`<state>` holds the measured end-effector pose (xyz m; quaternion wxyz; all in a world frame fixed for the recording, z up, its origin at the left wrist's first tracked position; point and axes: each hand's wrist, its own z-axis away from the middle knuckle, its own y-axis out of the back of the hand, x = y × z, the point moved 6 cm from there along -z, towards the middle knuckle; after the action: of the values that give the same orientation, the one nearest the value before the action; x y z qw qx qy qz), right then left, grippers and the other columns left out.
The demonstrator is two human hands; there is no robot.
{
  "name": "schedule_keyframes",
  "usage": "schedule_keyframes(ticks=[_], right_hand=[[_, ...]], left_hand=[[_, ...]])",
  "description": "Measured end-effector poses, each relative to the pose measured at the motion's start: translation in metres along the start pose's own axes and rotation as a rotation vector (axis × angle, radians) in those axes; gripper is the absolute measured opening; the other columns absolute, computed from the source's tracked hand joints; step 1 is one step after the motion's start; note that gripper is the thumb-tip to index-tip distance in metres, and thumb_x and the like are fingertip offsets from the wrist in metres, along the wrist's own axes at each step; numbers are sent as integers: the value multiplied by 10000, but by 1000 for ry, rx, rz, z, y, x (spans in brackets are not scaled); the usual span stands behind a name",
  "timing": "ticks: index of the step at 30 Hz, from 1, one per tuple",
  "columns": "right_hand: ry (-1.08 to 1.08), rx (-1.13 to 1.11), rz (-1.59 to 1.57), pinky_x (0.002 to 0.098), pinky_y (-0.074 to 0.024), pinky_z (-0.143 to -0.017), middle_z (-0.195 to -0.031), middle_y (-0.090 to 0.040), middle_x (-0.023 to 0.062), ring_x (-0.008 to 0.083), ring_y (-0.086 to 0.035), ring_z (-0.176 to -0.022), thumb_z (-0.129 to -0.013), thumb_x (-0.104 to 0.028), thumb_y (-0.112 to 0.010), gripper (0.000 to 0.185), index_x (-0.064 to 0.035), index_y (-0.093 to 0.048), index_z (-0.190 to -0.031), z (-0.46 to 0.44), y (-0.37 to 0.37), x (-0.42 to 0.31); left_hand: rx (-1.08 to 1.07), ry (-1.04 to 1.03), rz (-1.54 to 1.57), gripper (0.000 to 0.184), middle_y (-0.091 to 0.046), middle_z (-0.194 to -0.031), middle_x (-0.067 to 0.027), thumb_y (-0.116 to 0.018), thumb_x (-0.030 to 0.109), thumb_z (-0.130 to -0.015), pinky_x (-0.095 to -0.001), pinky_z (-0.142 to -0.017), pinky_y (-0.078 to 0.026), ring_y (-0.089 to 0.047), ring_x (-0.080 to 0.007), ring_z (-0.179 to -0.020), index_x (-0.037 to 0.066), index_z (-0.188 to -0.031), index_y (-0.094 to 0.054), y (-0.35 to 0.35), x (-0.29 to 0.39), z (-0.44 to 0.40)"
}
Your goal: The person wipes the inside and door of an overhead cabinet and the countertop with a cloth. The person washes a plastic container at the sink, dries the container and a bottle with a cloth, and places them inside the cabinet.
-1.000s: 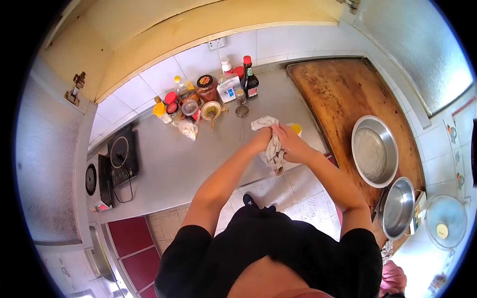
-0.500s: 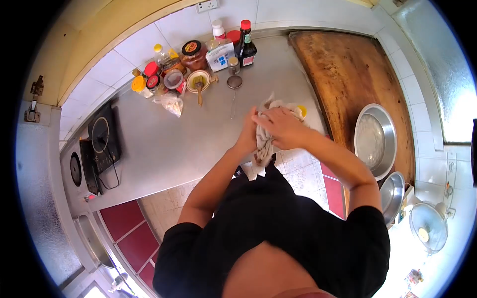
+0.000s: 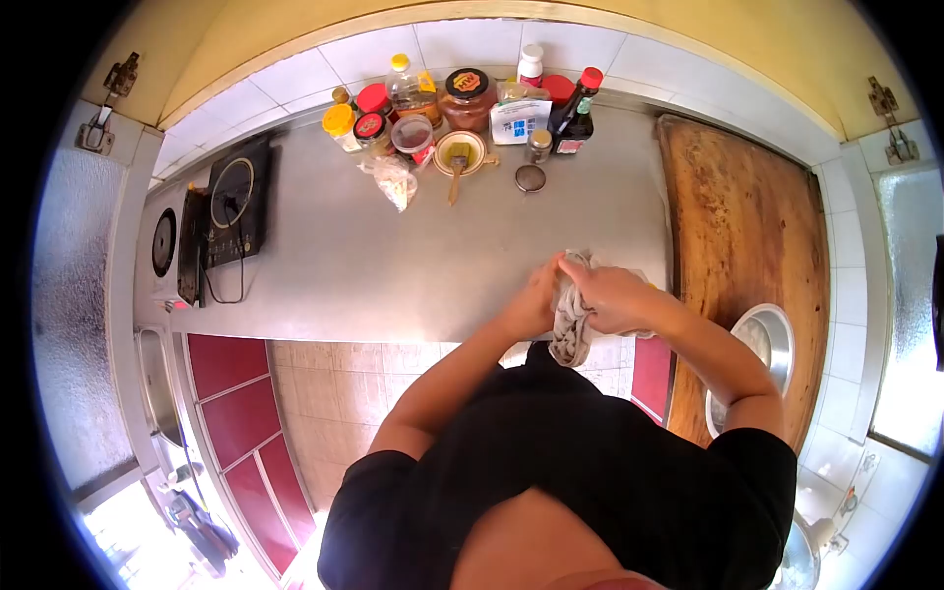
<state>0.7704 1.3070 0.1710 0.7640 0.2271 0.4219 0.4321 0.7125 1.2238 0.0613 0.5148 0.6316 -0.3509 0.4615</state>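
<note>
A crumpled light cloth (image 3: 570, 329) hangs between my two hands at the front edge of the steel counter (image 3: 393, 265). On its left side my left hand (image 3: 536, 298) is closed against it. From the right, my right hand (image 3: 612, 298) grips the same cloth, thumb on top, fingers partly hidden in the folds. A small yellow thing shows just behind the right hand, mostly covered.
Along the back wall stand a jar with a black lid (image 3: 467, 98), a dark bottle (image 3: 572, 123), a bowl with a brush (image 3: 477, 147) and a small strainer (image 3: 530, 178). An induction cooker (image 3: 231, 211) is left; a wooden board (image 3: 733, 216) and metal basin (image 3: 779, 339) are right.
The view has turned, so the counter items appear farther right than half a second ago. Both hands still hold the cloth, and the grip on it has shifted.
</note>
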Motion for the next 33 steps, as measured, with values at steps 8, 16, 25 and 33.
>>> schedule_keyframes(ticks=[8, 16, 25, 33], right_hand=[[43, -114, -51, 420, -462, -788, -902, -595, 226, 344, -597, -870, -703, -176, -641, 694, 47, -307, -1268, 5, -6, 7], [-125, 498, 297, 420, -472, -713, -859, -616, 178, 344, -590, -832, -770, -112, -546, 349, 51, -475, -1070, 14, -26, -1], [102, -32, -166, 437, -466, -713, -857, -606, 204, 351, -589, -832, -575, -112, -674, 639, 31, -455, -1158, -8, -26, 17], [-73, 280, -71, 450, -483, -735, -879, -629, 208, 381, -610, -864, -579, -133, -698, 578, 45, -518, -1100, -19, -52, 15]], left_hand=[[-7, -91, -18, 994, -418, -1313, -219, -763, 136, -708, -399, -1009, -348, -416, -358, -1224, 25, -1423, -81, -4, -4, -2], [-64, -94, -32, 948, -397, -1332, -216, -716, 71, -712, -393, -1032, -321, -387, -382, -1220, -24, -1414, -85, -4, 0, -6], [-243, 21, 853, 779, -463, -1269, -143, -617, 220, -846, -363, -1010, -362, -495, -266, -1147, 37, -1415, -117, -19, 1, 1], [-311, -68, 236, 631, -380, -1334, -124, -518, 233, -922, -365, -998, -377, -427, -206, -1202, 83, -1398, -131, -19, -19, -4]])
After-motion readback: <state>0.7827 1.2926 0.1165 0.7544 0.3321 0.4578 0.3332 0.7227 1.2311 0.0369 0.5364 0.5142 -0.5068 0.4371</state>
